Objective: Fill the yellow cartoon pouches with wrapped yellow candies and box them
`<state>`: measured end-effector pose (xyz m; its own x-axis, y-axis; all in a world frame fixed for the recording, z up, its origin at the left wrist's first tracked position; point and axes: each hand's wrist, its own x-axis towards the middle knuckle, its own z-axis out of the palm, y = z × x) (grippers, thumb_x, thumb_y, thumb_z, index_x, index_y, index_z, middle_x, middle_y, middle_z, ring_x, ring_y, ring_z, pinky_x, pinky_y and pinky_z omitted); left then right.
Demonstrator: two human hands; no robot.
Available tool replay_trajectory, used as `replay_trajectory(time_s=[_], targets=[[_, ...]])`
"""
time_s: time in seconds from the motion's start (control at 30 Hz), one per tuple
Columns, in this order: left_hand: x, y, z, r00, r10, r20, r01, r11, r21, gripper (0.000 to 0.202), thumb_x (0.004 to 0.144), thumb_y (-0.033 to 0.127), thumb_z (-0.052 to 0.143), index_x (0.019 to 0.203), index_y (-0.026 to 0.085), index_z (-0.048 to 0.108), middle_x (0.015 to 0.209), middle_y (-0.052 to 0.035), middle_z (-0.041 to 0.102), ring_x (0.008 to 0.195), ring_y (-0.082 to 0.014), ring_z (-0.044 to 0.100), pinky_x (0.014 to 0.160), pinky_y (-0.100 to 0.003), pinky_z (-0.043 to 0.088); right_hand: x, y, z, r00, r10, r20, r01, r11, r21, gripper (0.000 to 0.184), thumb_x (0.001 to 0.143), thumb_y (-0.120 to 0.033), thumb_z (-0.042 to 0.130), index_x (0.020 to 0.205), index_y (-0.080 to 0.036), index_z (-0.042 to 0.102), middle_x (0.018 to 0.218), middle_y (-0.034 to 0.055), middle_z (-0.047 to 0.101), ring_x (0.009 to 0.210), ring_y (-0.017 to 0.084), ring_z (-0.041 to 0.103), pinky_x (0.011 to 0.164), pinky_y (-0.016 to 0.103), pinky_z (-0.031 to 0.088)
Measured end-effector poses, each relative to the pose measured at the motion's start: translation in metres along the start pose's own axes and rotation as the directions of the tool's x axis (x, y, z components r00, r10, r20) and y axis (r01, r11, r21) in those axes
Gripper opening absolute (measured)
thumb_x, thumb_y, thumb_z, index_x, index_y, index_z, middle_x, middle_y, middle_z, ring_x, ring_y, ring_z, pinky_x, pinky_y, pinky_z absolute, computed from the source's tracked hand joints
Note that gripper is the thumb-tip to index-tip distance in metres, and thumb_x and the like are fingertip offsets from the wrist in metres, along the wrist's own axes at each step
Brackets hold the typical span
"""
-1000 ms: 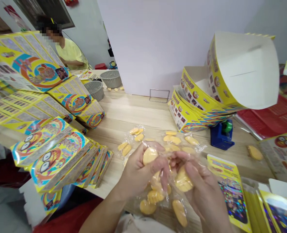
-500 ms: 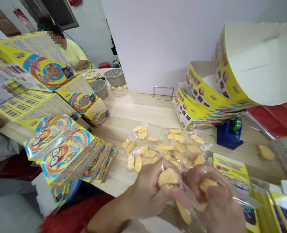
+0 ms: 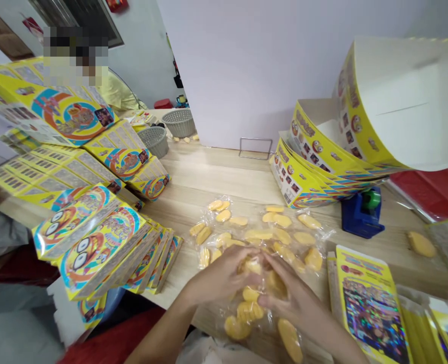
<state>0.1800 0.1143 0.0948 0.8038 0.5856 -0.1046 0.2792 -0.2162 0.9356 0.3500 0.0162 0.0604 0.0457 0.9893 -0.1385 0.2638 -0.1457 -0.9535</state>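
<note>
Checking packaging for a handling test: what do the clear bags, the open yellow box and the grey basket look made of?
The clear bags look like thin plastic film: glossy, crinkled, with yellow pieces showing through. The open yellow box looks like printed paperboard: glossy colour outside, plain white inside, folded walls. The grey basket looks like moulded plastic with regular perforations; it's too small to judge the finish.

Wooden tabletop (image 3: 216,177) with bagged yellow pieces (image 3: 259,234)
</note>
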Motion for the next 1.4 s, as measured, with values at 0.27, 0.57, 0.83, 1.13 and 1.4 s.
replay_trajectory(time_s=[0.27, 0.57, 0.83, 1.13, 1.4], targets=[[0.086, -0.089, -0.07, 0.758, -0.276, -0.591, 0.389, 0.919, 0.07, 0.031, 0.065, 0.02, 0.071, 0.091, 0.012, 0.058, 0.116, -0.0158, 0.055, 0.125, -0.0297, 0.034, 0.103, -0.038, 0.024, 0.105, 0.011, 0.008, 0.992, -0.123, 0.004, 0.114, 0.908, -0.404, 0.036, 0.086, -0.028, 0.049, 0.116, -0.009, 0.055, 0.122, 0.0173, 0.054, 0.117, 0.024, 0.046, 0.101, 0.036, 0.031], [0.071, -0.068, -0.068, 0.781, -0.259, -0.568, 0.153, 0.961, -0.228, 0.044, 0.086, 0.053, 0.037, 0.099, 0.013, 0.049, 0.078, -0.0025, 0.053, 0.064, -0.0108, 0.053, 0.067, -0.027, 0.045, 0.152, 0.022, 0.034, 0.997, -0.067, -0.035, 0.051, 0.942, -0.333, 0.014, 0.082, -0.018, 0.05, 0.094, -0.013, 0.056, 0.082, 0.0062, 0.064, 0.083, 0.02, 0.059, 0.081, 0.037, 0.042], [0.016, 0.026, -0.019, 0.96, -0.057, -0.274, -0.154, 0.71, -0.688, 0.046, 0.079, 0.059, 0.048, 0.081, 0.014, 0.057, 0.054, 0.0024, 0.046, 0.044, -0.0096, 0.046, 0.046, -0.023, 0.039, 0.064, -0.052, 0.008, 0.984, -0.054, -0.168, 0.127, 0.879, 0.459, 0.026, 0.079, -0.041, 0.057, 0.095, -0.021, 0.057, 0.07, -0.0012, 0.059, 0.064, 0.015, 0.057, 0.061, 0.028, 0.045], [0.0, 0.057, 0.005, 0.974, 0.032, -0.224, -0.207, 0.521, -0.828, 0.042, 0.073, 0.059, 0.056, 0.076, 0.017, 0.055, 0.049, 0.0081, 0.032, 0.037, -0.0024, 0.022, 0.036, -0.013, 0.024, 0.026, -0.084, 0.009, 0.98, -0.137, -0.148, 0.198, 0.523, 0.829, 0.031, 0.075, -0.044, 0.064, 0.066, -0.021, 0.046, 0.048, -0.0102, 0.03, 0.04, 0.005, 0.02, 0.039, 0.02, 0.02], [0.0, 0.066, 0.003, 0.971, -0.049, -0.233, -0.198, 0.379, -0.904, 0.046, 0.074, 0.061, 0.051, 0.072, 0.016, 0.058, 0.044, 0.0082, 0.032, 0.032, -0.0019, 0.019, 0.032, -0.012, 0.026, 0.018, -0.096, 0.005, 0.999, -0.045, -0.013, 0.034, 0.498, 0.867, 0.052, 0.067, -0.074, 0.047, 0.07, -0.023, 0.051, 0.05, -0.0054, 0.039, 0.04, 0.009, 0.033, 0.039, 0.023, 0.03]])
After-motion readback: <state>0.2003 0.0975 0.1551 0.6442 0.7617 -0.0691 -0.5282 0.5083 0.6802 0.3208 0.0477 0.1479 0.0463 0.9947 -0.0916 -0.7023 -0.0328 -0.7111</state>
